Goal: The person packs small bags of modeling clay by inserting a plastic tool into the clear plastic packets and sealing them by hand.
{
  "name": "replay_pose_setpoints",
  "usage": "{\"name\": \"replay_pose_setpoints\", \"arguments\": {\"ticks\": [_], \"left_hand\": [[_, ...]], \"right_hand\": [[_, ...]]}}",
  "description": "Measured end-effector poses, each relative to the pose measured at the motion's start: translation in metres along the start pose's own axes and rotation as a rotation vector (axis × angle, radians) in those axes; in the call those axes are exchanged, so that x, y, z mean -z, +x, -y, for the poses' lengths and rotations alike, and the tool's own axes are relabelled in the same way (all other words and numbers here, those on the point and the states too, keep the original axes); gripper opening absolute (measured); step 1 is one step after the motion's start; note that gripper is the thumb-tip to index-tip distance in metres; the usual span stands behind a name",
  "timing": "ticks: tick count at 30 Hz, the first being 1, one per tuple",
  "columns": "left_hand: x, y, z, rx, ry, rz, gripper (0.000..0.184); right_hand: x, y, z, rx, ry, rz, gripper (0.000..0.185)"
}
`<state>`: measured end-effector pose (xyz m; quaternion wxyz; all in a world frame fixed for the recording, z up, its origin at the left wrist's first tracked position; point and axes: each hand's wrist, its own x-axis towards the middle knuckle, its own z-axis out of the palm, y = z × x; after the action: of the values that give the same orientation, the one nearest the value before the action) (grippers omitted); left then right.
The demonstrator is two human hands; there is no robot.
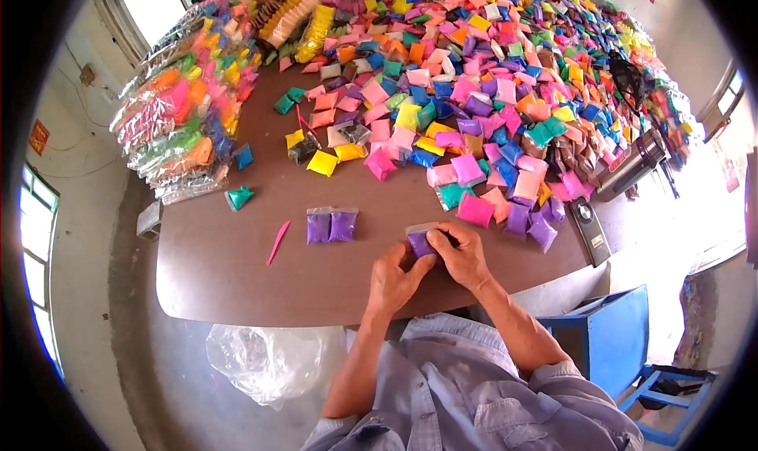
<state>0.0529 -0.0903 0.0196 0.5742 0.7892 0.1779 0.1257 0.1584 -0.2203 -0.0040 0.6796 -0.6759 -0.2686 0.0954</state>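
Observation:
Near the table's front edge, my left hand (pixel 393 276) and my right hand (pixel 463 254) pinch one small clear packet of purple filling (pixel 422 243) between them. Its upper edge shows above the fingers; the lower part is covered by my thumbs. To the left, two more purple packets (pixel 332 225) lie side by side on the brown table (pixel 229 285). A thin pink plastic stick (pixel 278 242) rests further left. Just beyond my right hand lies a bright pink packet (pixel 475 210), at the near edge of a large heap.
The heap of colourful packets (pixel 442 80) covers the table's far side. Stacked clear bags of packets (pixel 170 135) stand at the left. A dark flat device (pixel 591 232) sits at the right edge. Below are a clear plastic bag (pixel 264 360) and a blue stool (pixel 616 340).

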Motion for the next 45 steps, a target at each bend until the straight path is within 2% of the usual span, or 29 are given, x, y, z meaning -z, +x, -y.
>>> {"name": "replay_pose_setpoints", "arguments": {"ticks": [6,13,15,17,20,24,27,29,33,38,40,41,43,45], "left_hand": [[-0.002,0.0,0.016,0.011,-0.252,-0.028,0.025],[0.001,-0.003,0.002,0.034,-0.182,-0.03,0.032],[0.0,-0.001,0.008,-0.005,-0.338,-0.012,0.034],[0.002,0.001,0.01,0.017,-0.331,-0.014,0.034],[0.002,0.0,0.018,0.057,-0.326,-0.03,0.032],[0.0,-0.001,0.016,0.017,-0.298,-0.08,0.026],[-0.002,0.0,0.017,-0.009,-0.343,-0.072,0.028],[0.0,-0.001,0.011,0.023,-0.342,-0.052,0.029],[0.003,0.003,0.009,0.092,-0.447,-0.053,0.028],[-0.001,0.001,0.014,-0.016,-0.367,-0.132,0.02],[0.001,0.001,0.015,-0.037,-0.208,-0.147,0.02],[0.002,0.001,0.015,-0.031,-0.202,-0.14,0.02],[0.003,-0.001,0.015,0.109,-0.307,-0.072,0.018],[-0.007,0.002,0.005,0.125,-0.404,-0.134,0.017]], "right_hand": [[0.0,-0.003,0.008,-0.077,0.069,0.113,0.021],[0.004,-0.001,-0.002,-0.092,0.091,0.086,0.021],[0.003,0.001,-0.002,-0.08,0.058,0.072,0.021],[0.002,0.0,-0.002,-0.081,0.027,0.064,0.022],[0.003,0.0,0.006,-0.21,0.134,0.121,0.022],[0.004,-0.001,0.007,-0.196,0.181,0.165,0.021],[0.007,0.005,0.013,-0.181,0.077,0.21,0.021],[0.006,0.004,0.006,-0.099,0.039,0.162,0.021],[0.008,0.0,0.001,-0.166,0.07,0.205,0.02],[0.006,-0.002,0.002,-0.213,0.159,0.223,0.021],[0.006,0.0,0.003,-0.177,0.138,0.209,0.02],[0.006,-0.001,0.003,-0.144,0.113,0.2,0.019],[0.006,-0.004,0.002,-0.164,0.125,0.17,0.017],[0.004,-0.002,0.004,-0.179,0.145,0.152,0.015]]}}
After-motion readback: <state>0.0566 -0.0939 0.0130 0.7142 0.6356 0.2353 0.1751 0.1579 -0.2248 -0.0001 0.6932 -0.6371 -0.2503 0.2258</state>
